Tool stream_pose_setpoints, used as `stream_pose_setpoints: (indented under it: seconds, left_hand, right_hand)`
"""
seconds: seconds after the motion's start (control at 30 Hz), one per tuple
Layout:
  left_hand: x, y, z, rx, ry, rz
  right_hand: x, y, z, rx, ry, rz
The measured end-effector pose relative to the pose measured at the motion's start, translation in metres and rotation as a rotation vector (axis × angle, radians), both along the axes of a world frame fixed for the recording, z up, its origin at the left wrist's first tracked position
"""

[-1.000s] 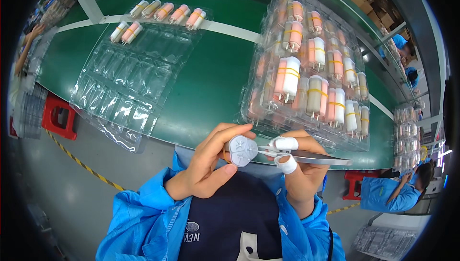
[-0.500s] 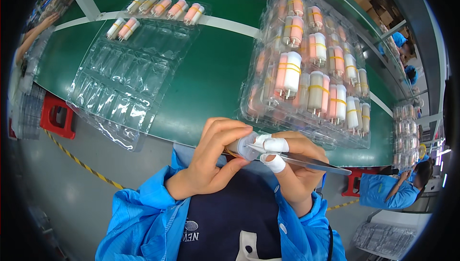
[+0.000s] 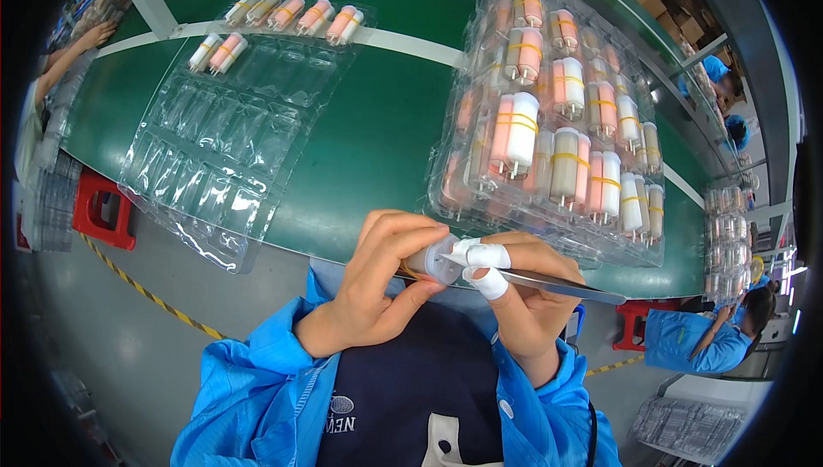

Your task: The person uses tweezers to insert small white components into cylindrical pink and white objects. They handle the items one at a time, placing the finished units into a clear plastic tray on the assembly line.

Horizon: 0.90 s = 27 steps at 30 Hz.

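Note:
My left hand [image 3: 377,287] grips a small white cylindrical part [image 3: 433,263] close to my chest, its round end turned toward my right hand. My right hand [image 3: 523,295], with white tape on two fingertips, holds metal tweezers [image 3: 557,283] whose tip touches the end of the part. Just beyond my hands, a stack of clear plastic trays [image 3: 549,124] carries several banded pairs of white and pink cylinders standing upright. To the left lies a mostly empty clear blister tray [image 3: 214,150] with several pink and white cylinders [image 3: 291,17] in its far row.
The green table [image 3: 377,115] curves across the view, its near edge just above my hands. A red stool [image 3: 103,210] stands on the grey floor at left. Other workers in blue sit at right [image 3: 694,338] and far right. More tray stacks [image 3: 729,244] stand at right.
My hands have drawn closer together and turned the part; its round white face, plainly seen a second ago, is now mostly covered by my left fingers. The tweezers stay at its end.

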<state>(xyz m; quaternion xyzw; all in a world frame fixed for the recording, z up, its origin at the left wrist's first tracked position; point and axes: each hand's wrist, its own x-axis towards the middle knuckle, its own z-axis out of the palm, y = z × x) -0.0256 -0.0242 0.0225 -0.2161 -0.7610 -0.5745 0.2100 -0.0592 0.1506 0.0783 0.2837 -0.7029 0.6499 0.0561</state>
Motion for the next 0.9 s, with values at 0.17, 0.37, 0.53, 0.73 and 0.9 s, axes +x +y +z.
stream_pose_setpoints:
  seconds: [0.17,0.37,0.53,0.73,0.9]
  left_hand:
    - [0.0,0.002,0.0,0.017,-0.019,0.013]
    - [-0.004,0.001,0.009,-0.054,0.066,0.056]
    - [-0.005,0.0,0.004,-0.154,0.145,0.062]
    - [-0.006,-0.001,0.0,-0.215,0.181,0.047]
    - [-0.003,-0.006,0.015,-0.017,0.063,0.005]
  right_hand:
    - [-0.001,-0.001,0.003,0.034,0.011,-0.004]
    - [-0.006,-0.003,0.009,0.096,0.058,0.018]
    - [-0.01,0.002,0.023,0.219,0.008,0.089]
    - [-0.01,0.006,0.026,0.284,-0.06,0.127]
    - [-0.005,0.007,0.01,-0.147,-0.116,0.039]
